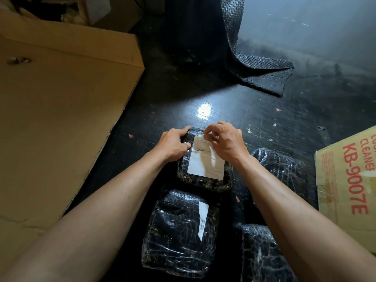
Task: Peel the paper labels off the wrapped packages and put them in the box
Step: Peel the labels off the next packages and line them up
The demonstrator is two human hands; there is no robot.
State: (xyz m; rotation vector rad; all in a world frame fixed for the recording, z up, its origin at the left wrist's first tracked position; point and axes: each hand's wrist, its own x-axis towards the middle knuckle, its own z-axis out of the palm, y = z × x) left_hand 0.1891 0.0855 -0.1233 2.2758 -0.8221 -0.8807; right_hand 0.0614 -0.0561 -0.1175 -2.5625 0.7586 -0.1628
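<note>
We work over a dark, scuffed floor (254,110), with the biggest thing, a plain cardboard sheet (61,110), filling nine to eleven o'clock. At three o'clock sits a printed cardboard box (345,180), likely where the labels go. A strip of dark bubble wrap (262,64) trails in from one o'clock.

Four wrapped packages lie near us. The one in hand, the centre package (203,180), sits mid-frame; a second package (179,237) with a narrow barcode strip (203,218) lies at six o'clock, and two more lie at four and five o'clock.

On the centre package sits the white paper label (205,161). Our left hand (173,142) presses down on the package's ten o'clock corner, fingers curled over its edge. Our right hand (225,142) pinches the label's top edge between thumb and forefinger, the other fingers loosely curled.

We judge the peel barely begun. If we pull fast or sideways, the paper could tear and leave scraps stuck. If the left hand eases off, the slick film may lift with the label, or stretch and split.
</note>
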